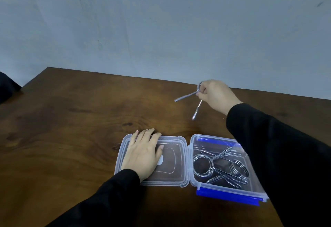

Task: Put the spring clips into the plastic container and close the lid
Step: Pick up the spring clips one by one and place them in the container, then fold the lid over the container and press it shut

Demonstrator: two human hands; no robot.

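Note:
A clear plastic container (198, 182) with blue latches lies open near the table's front edge, with two chrome spring clips (219, 166) inside it. Its clear lid (176, 157) is folded flat on the table to the left. My left hand (143, 155) rests palm down on that lid, fingers spread. My right hand (215, 95) is raised above the table behind the container, closed on another spring clip (189, 96). That clip's coil is in my fingers, and its two handles stick out to the left and downward.
The brown wooden table (71, 128) spreads out to the left and behind the container. A pale wall stands behind its far edge. A dark object (7, 85) sits at the far left edge of the view.

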